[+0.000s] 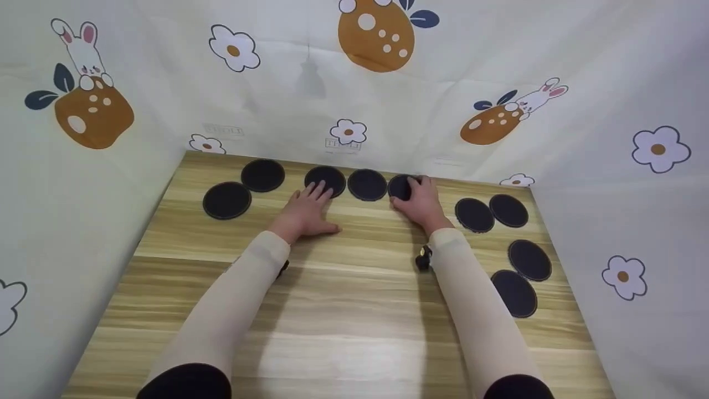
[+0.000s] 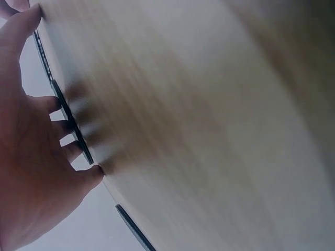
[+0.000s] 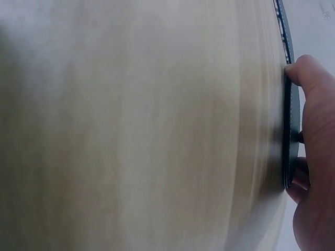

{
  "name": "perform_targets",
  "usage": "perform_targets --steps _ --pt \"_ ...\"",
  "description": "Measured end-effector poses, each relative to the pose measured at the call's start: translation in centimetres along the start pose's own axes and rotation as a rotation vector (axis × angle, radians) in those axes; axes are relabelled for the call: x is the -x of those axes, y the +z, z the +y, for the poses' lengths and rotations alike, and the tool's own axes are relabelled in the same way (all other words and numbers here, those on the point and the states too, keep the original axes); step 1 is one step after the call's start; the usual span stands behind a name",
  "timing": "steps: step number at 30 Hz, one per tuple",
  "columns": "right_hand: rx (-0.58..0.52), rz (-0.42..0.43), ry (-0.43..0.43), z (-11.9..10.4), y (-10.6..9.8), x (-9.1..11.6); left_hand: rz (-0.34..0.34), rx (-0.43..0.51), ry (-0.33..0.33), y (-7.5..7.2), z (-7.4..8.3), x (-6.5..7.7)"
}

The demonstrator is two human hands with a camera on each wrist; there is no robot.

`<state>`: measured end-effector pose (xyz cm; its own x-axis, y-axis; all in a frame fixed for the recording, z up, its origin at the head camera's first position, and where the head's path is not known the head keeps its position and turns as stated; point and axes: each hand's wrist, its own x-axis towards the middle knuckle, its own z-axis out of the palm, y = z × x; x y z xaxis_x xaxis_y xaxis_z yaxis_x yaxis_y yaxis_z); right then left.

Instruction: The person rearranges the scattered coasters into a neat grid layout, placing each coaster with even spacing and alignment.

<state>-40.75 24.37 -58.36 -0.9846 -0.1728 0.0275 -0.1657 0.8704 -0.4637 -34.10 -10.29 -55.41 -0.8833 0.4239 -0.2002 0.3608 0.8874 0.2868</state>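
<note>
Black round coasters with stitched rims lie along the back of a wooden table. My left hand (image 1: 303, 213) is spread, its fingertips resting on one coaster (image 1: 324, 176) and its thumb out to the right. In the left wrist view, that coaster (image 2: 73, 125) shows edge-on under the fingers. My right hand (image 1: 422, 200) spans another coaster (image 1: 400, 187), thumb at its left edge and fingers at its far right rim. The right wrist view shows this coaster (image 3: 291, 125) held across between thumb and fingers. Between the two hands lies a third coaster (image 1: 367, 184).
Two coasters, one of them nearer me (image 1: 227, 200), lie at the back left. Several more, such as the nearest coaster (image 1: 516, 293), line the right side. Printed cloth walls (image 1: 288, 111) rise behind and beside the wooden table (image 1: 343, 310).
</note>
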Motion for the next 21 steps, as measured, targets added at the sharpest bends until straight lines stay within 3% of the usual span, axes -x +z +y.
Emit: perform_targets --steps 11,21 --pt "0.031 -0.024 -0.013 0.13 -0.01 -0.01 0.000 0.005 -0.009 -0.02 0.03 -0.12" --pt "-0.037 -0.010 -0.030 0.84 -0.17 0.44 -0.015 -0.012 -0.009 0.23 -0.11 -0.42"
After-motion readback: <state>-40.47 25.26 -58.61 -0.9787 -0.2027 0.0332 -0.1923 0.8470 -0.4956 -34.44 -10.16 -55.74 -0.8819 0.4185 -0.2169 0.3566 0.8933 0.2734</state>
